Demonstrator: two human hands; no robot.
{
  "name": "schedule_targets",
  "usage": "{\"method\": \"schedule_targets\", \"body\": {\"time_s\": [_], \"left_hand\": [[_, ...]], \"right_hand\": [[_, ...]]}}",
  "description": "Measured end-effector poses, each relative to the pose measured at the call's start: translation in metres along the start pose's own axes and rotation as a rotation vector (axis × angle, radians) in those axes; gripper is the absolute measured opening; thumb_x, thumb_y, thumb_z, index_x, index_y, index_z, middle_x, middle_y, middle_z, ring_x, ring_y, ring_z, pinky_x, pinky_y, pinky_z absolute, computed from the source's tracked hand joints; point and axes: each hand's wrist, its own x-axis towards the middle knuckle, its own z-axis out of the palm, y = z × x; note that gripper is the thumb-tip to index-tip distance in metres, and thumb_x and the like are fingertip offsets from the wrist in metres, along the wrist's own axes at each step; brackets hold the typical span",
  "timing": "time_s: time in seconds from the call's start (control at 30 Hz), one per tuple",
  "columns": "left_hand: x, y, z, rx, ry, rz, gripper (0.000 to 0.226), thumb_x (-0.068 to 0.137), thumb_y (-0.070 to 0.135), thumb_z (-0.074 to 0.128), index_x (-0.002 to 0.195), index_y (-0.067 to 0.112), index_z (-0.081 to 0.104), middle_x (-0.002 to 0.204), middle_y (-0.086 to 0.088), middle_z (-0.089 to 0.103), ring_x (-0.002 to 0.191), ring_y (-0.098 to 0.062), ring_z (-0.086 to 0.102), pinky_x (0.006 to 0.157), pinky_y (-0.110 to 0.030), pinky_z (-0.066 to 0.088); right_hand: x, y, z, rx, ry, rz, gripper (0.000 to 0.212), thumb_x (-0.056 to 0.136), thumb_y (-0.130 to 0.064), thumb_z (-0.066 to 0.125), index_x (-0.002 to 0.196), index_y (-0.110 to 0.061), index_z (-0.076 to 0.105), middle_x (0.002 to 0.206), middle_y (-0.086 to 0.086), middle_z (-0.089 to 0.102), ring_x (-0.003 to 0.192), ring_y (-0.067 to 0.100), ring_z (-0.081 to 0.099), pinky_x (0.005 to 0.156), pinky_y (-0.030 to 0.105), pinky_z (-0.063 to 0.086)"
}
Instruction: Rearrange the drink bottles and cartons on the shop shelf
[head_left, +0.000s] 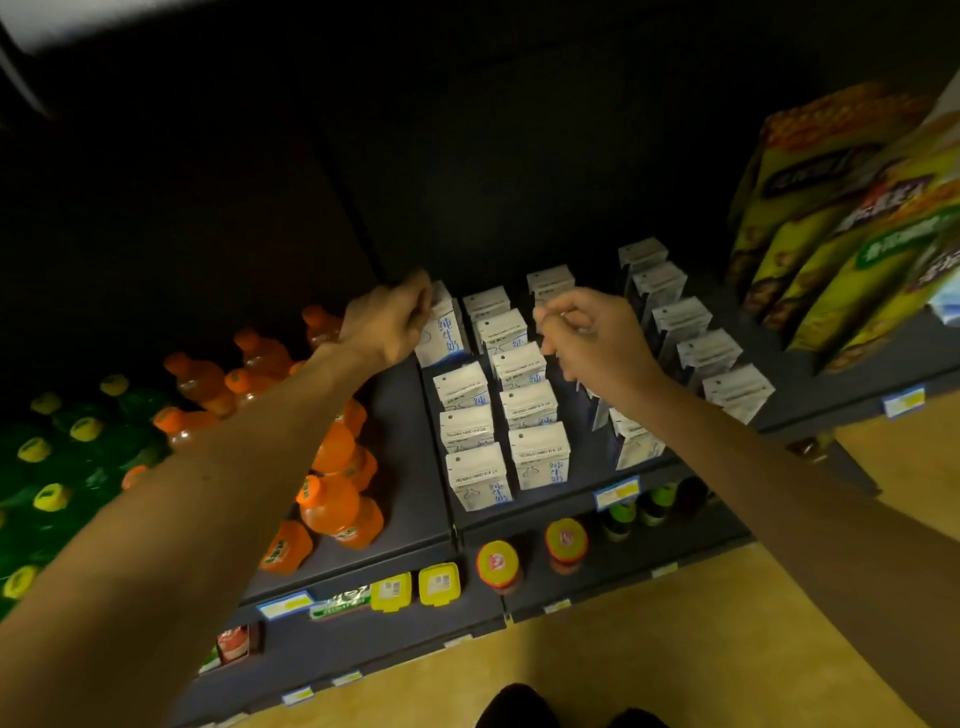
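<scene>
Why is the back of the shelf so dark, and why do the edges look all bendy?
Head view: light reaches only the front, so the white milk cartons and orange bottles show clearly while the shelf's back wall sinks into black; the wide-angle lens bows the shelf edge and stretches both forearms; the left hand, right hand and snack bags look slightly soft and blurred.

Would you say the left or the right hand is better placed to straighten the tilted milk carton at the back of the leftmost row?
Probably the left hand: its fingers are already at the tilted carton. The right hand hovers over the rows further right, apart from it.
</scene>
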Motion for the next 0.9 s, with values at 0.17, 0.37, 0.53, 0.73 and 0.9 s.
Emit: {"method": "schedule_targets", "body": {"time_s": [0.17,0.37,0.53,0.73,0.9], "left_hand": [[0.006,0.006,0.03,-0.019,-0.048,-0.028,0.014,0.093,0.022,0.053,0.099,0.024,0.041,0.084,0.0,0.053,0.079,-0.022,0.055,0.069,-0.035,0.04],[0.013,0.008,0.056,-0.025,-0.088,-0.078,0.018,0.088,0.015,0.058,0.09,0.023,0.042,0.085,0.0,0.055,0.08,-0.02,0.055,0.069,-0.034,0.041],[0.02,0.001,0.073,-0.127,-0.101,-0.122,0.026,0.087,0.009,0.06,0.081,0.024,0.041,0.088,0.0,0.055,0.08,-0.016,0.056,0.071,-0.034,0.047],[0.031,-0.002,0.088,-0.294,-0.103,-0.194,0.031,0.087,0.002,0.058,0.074,0.026,0.044,0.094,-0.007,0.054,0.086,-0.021,0.062,0.072,-0.035,0.055],[0.026,0.001,0.079,-0.387,-0.138,-0.169,0.015,0.088,0.003,0.061,0.097,0.013,0.052,0.119,-0.004,0.052,0.088,-0.017,0.061,0.066,-0.024,0.052]], "right_hand": [[-0.003,0.013,0.001,-0.022,-0.003,0.004,0.012,0.093,-0.013,0.056,0.092,-0.004,0.064,0.066,0.009,0.063,0.039,-0.001,0.049,0.038,0.014,0.037],[-0.009,0.017,0.002,-0.026,0.005,-0.035,0.012,0.092,-0.014,0.057,0.091,-0.006,0.065,0.066,0.011,0.064,0.038,0.001,0.047,0.038,0.014,0.037],[-0.017,0.024,-0.006,-0.046,0.007,-0.083,0.009,0.092,-0.012,0.057,0.088,-0.011,0.064,0.063,0.005,0.063,0.041,0.0,0.052,0.041,0.011,0.038],[-0.02,0.03,-0.016,-0.067,0.014,-0.082,0.009,0.091,-0.014,0.057,0.087,-0.015,0.065,0.061,0.0,0.063,0.041,0.009,0.05,0.039,0.019,0.04],[-0.023,0.024,-0.012,-0.056,0.014,-0.119,0.012,0.092,-0.016,0.057,0.084,-0.021,0.063,0.063,0.001,0.063,0.041,0.004,0.051,0.041,0.018,0.041]]}}
